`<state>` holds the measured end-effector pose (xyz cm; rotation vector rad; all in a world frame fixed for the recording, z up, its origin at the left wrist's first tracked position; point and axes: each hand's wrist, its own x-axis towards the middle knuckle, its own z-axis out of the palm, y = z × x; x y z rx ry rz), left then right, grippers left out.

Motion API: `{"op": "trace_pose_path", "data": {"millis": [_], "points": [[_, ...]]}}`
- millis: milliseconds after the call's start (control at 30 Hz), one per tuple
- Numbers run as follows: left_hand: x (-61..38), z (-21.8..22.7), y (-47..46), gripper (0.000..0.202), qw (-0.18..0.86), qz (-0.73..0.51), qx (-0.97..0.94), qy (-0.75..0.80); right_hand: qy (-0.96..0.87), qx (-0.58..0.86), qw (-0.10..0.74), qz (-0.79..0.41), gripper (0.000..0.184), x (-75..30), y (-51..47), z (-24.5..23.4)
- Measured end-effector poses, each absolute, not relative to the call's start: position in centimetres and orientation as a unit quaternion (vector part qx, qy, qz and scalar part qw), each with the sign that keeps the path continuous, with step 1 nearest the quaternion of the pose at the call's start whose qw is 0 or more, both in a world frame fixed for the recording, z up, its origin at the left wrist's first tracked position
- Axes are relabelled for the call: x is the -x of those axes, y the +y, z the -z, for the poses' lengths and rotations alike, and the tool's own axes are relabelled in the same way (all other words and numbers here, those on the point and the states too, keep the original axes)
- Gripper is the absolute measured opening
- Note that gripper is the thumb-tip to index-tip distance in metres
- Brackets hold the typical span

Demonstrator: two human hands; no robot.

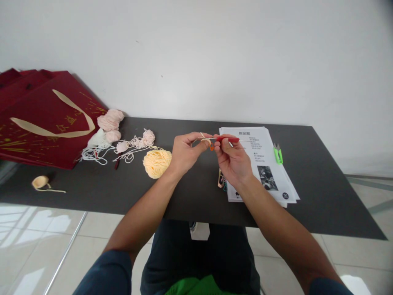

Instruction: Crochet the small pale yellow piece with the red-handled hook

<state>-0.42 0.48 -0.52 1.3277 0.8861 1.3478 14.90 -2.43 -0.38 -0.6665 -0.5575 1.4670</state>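
The left hand (184,152) and right hand (232,160) meet in the air just right of the ball (157,163), raised off the tabletop (322,196), with their fingertips almost touching. The right hand is closed narrowly on the red handle of the hook (227,139), pinched between thumb and fingers. The hook lies about level, its long axis running left to right and its working end pointing at the left hand. The left hand pinches a small pale yarn piece (205,139) between thumb and forefinger, right at that working end. An orange marker (211,146) hangs just under the piece. So the work sits between the two hands, held by both, up and to the right of the ball. Whether a strand runs from it down to the ball is too fine to tell.

Further right of the ball, printed sheets (260,164) lie flat under the right hand, with green snips (278,154) on their far edge. A small item at the sheets' near left edge, below the right wrist, is too hidden to name.

Left of the ball lie loose pink yarn (110,119) and white yarn (97,141), tangled together. Beyond them, well left of the ball, is a red bag (46,135). Near-left of the ball, well apart from it, sits a small tan cup (39,181) with a trailing tail. The ball itself lies just beside the left wrist without touching it.
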Motion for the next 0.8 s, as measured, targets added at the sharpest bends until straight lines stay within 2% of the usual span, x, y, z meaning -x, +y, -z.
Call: {"op": "trace_pose_path", "data": {"millis": [200,433,567,667,800], "points": [[0.4,0.4,0.3,0.013,0.427,-0.547,-0.599,0.399,-0.245,0.298,0.662,-0.643,0.026,-14.7,-2.5,0.5],[-0.1,0.5,0.0,0.033,0.443,-0.542,-0.573,0.427,-0.258,0.341,0.652,-0.626,0.021,-14.3,-2.6,0.6],[-0.6,0.8,-0.1,0.033,0.417,-0.530,-0.588,0.447,-0.273,0.346,0.646,-0.623,0.021,-14.1,-2.6,0.8],[-1.3,1.0,-0.4,0.026,0.371,-0.520,-0.606,0.475,-0.268,0.356,0.655,-0.610,0.025,-14.3,-2.3,1.0],[-2.1,1.0,-1.2,0.024,0.314,-0.483,-0.655,0.488,-0.253,0.400,0.626,-0.619,0.036,-15.1,-2.0,1.0]]}}
